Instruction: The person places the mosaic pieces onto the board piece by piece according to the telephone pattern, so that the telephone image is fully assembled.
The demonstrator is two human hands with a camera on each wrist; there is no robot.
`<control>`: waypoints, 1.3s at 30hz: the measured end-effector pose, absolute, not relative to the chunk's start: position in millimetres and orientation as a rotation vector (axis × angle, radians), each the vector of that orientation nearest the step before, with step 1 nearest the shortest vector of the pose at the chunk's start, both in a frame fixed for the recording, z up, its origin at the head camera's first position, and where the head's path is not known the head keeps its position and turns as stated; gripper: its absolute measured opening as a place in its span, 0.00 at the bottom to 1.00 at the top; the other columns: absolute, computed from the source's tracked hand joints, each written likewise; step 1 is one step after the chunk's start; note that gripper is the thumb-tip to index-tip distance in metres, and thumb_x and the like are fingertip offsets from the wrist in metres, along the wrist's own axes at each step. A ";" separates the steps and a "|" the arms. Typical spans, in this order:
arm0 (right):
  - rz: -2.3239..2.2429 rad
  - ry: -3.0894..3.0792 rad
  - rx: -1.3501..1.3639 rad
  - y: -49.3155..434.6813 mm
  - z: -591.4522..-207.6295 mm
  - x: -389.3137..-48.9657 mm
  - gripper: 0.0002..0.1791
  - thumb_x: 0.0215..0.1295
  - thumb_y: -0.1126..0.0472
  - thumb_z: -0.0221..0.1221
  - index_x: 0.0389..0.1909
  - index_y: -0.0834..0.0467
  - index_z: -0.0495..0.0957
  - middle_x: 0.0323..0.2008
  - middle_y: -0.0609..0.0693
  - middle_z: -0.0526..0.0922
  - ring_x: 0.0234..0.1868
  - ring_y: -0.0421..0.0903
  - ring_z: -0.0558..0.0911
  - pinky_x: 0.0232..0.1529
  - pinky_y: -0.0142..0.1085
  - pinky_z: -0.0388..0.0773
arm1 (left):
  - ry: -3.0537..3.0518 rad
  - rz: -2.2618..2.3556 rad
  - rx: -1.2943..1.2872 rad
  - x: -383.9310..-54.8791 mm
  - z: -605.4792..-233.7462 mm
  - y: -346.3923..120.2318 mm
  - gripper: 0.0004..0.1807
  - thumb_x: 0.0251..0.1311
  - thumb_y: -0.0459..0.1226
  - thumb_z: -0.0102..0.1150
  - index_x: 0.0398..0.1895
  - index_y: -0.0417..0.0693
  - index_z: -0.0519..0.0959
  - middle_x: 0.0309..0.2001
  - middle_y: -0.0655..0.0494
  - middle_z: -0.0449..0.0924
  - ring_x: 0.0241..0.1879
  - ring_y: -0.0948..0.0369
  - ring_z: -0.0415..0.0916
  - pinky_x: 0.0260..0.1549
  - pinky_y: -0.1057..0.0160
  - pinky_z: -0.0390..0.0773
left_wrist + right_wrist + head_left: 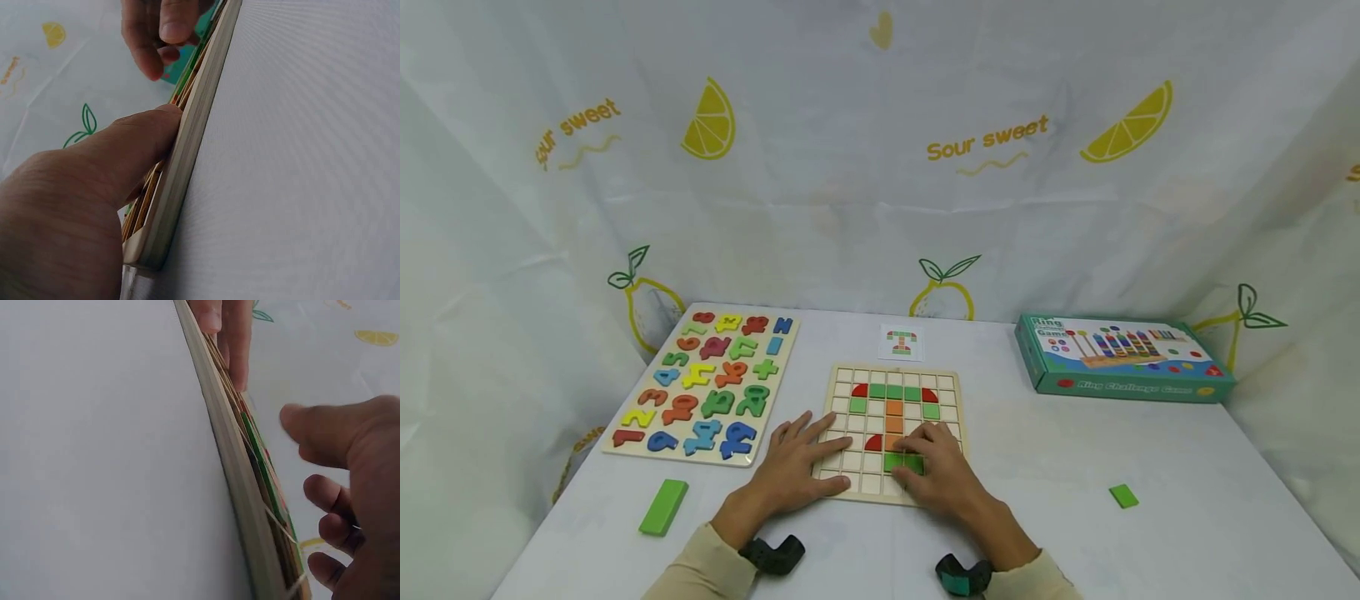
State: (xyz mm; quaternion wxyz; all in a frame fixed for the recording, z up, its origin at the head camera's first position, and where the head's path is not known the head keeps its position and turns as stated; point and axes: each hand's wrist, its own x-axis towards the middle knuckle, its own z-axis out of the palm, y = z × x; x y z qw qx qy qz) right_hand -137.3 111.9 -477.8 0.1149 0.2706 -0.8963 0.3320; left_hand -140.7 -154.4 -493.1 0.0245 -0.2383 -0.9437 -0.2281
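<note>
A wooden grid board (871, 483) lies before me. Red quarter-circles (874, 442), green squares (912, 392) and a column of orange squares (893, 408) form a T-like shape in its cells. Brighter green pieces (892, 462) sit in the lower row. My left hand (788, 471) rests on the board's left side, fingers spread, with the thumb on the front rim in the left wrist view. Over the lower right cells is my right hand (946, 475), its fingers loosely bent. In the right wrist view its thumb (322, 428) stands apart from the fingers, with nothing between them.
Behind the board lies a pattern card (902, 342) with a similar shape. A number puzzle board (700, 383) is at the left, a green block (663, 507) in front of it. At right are a Ring Challenge Game box (1123, 358) and a loose green square (1123, 496).
</note>
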 end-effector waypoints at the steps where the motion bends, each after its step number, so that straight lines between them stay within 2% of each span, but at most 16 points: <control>1: 0.990 -2.629 0.774 113.5 -474.2 -136.8 0.16 0.51 0.61 0.72 0.42 0.56 0.85 0.38 0.43 0.74 0.41 0.41 0.67 0.41 0.40 0.69 | -2.918 -0.708 -0.739 -140.8 -493.1 -154.3 0.34 0.54 0.65 0.57 0.62 0.64 0.77 0.72 0.55 0.59 0.71 0.43 0.46 0.62 0.36 0.45; 6: 1.041 -2.597 0.688 129.3 -448.6 -132.7 0.19 0.51 0.62 0.73 0.46 0.58 0.84 0.41 0.43 0.74 0.43 0.41 0.67 0.39 0.40 0.70 | -2.917 -0.727 -0.735 -141.0 -493.8 -154.3 0.34 0.53 0.65 0.58 0.62 0.64 0.77 0.72 0.55 0.59 0.71 0.44 0.46 0.62 0.36 0.45; 11: 0.967 -2.552 0.647 155.6 -420.7 -125.2 0.22 0.50 0.63 0.73 0.49 0.57 0.83 0.42 0.44 0.75 0.46 0.44 0.68 0.40 0.44 0.73 | -2.919 -0.736 -0.736 -140.9 -494.0 -154.8 0.34 0.53 0.65 0.58 0.62 0.65 0.77 0.72 0.55 0.58 0.71 0.44 0.46 0.61 0.36 0.45; 21: 0.843 -2.464 0.540 212.1 -390.0 -105.0 0.24 0.47 0.68 0.73 0.49 0.61 0.81 0.44 0.51 0.76 0.50 0.50 0.70 0.43 0.51 0.69 | -2.923 -0.732 -0.740 -140.6 -493.8 -155.6 0.34 0.54 0.65 0.57 0.62 0.65 0.76 0.72 0.55 0.58 0.71 0.43 0.46 0.62 0.37 0.45; 23: 0.831 -2.447 0.526 221.5 -387.9 -101.3 0.25 0.46 0.69 0.73 0.49 0.61 0.81 0.44 0.52 0.77 0.50 0.51 0.70 0.43 0.48 0.68 | -2.923 -0.727 -0.744 -140.9 -493.9 -155.5 0.34 0.54 0.65 0.57 0.63 0.64 0.76 0.72 0.55 0.58 0.71 0.43 0.46 0.61 0.36 0.45; 27: 0.795 -2.440 0.453 241.0 -387.8 -95.3 0.25 0.45 0.68 0.74 0.48 0.62 0.82 0.44 0.51 0.77 0.50 0.51 0.70 0.44 0.37 0.65 | -2.921 -0.722 -0.749 -141.3 -494.0 -154.9 0.34 0.54 0.65 0.56 0.63 0.64 0.76 0.72 0.55 0.58 0.71 0.43 0.46 0.62 0.36 0.45; 30: 0.774 -2.450 0.375 256.1 -390.2 -92.6 0.25 0.46 0.67 0.74 0.49 0.61 0.81 0.43 0.50 0.77 0.50 0.50 0.69 0.43 0.34 0.63 | -2.926 -0.717 -0.746 -141.8 -494.5 -154.5 0.34 0.54 0.66 0.56 0.63 0.64 0.76 0.72 0.55 0.58 0.71 0.43 0.46 0.62 0.36 0.45; 35: 0.757 -2.494 0.235 278.9 -399.2 -89.8 0.25 0.49 0.66 0.73 0.51 0.62 0.80 0.44 0.55 0.76 0.49 0.53 0.68 0.39 0.47 0.64 | -2.935 -0.706 -0.739 -142.2 -495.7 -154.5 0.35 0.54 0.67 0.55 0.63 0.65 0.75 0.72 0.55 0.58 0.71 0.44 0.46 0.62 0.37 0.45; 39: 0.741 -2.553 0.105 293.6 -410.9 -88.3 0.25 0.52 0.62 0.72 0.53 0.63 0.79 0.45 0.59 0.75 0.50 0.58 0.68 0.39 0.52 0.64 | -2.934 -0.710 -0.734 -142.2 -496.5 -154.9 0.35 0.54 0.66 0.55 0.63 0.65 0.76 0.72 0.55 0.58 0.71 0.44 0.46 0.62 0.37 0.45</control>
